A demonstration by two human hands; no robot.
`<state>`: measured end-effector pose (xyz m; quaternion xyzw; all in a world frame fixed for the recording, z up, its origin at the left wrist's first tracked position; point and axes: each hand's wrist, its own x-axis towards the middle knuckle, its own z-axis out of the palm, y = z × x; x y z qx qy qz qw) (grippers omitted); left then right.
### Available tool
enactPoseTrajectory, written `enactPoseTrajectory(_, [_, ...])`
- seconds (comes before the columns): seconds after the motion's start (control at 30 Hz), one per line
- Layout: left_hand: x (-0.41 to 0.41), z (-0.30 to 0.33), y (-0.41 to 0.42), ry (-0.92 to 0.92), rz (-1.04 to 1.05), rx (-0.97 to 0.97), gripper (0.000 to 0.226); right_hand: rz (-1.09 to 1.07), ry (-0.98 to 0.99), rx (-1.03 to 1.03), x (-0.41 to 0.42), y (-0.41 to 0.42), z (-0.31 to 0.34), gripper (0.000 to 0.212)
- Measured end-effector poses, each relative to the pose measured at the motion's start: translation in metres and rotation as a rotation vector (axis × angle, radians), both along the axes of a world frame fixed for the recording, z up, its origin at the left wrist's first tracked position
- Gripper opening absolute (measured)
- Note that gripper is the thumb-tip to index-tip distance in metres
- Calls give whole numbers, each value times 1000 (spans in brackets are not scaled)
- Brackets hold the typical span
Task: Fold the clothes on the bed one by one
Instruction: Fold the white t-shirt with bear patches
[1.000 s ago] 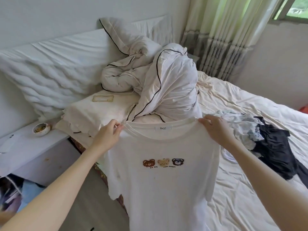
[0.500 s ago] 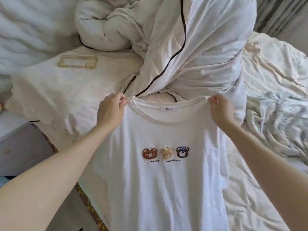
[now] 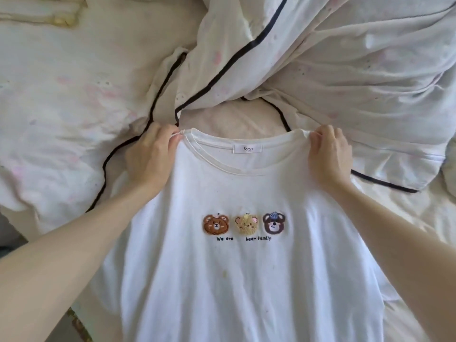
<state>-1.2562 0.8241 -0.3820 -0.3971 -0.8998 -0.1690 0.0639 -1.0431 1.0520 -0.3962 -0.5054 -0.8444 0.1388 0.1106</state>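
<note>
Head view: left hand (image 3: 150,159) and right hand (image 3: 329,156) each pinch a shoulder of the white T-shirt (image 3: 246,280); its hem is cut off below, fingertips tucked behind fabric.

T-shirt (image 3: 246,280) hem past bottom edge; sleeves partly behind forearms.

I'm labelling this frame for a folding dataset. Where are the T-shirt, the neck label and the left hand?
T-shirt (image 3: 246,280): head view, plain front below the bears.
Neck label (image 3: 247,149): head view, middle of the tag.
Left hand (image 3: 150,159): head view, back of the hand.
</note>
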Motion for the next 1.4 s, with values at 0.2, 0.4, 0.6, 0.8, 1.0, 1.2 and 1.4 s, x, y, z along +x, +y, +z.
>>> enactPoseTrajectory(0.2, [-10,-15,-5,-178,4,-54,27,2,-102,37,0,-2,-13,28])
enactPoseTrajectory(0.4, [-15,0,-47,-354,44,-109,42,149,33,29,12,-82,-7,45])
enactPoseTrajectory(0.6, [5,15,-128,-535,38,-187,42,351,65,-133,26,-243,-8,47])
enactPoseTrajectory(0.8, [26,26,-171,-767,190,-72,45,360,-163,-217,43,-295,-21,56])
enactPoseTrajectory(1.0, [25,33,-178,-862,351,12,44,374,-294,-233,43,-294,-24,61])
enactPoseTrajectory(1.2, [29,35,-184,-1107,528,101,19,250,-275,-425,29,-303,-1,66])
enactPoseTrajectory(1.4, [42,59,-196,-858,346,67,37,155,-289,-515,26,-331,14,59])
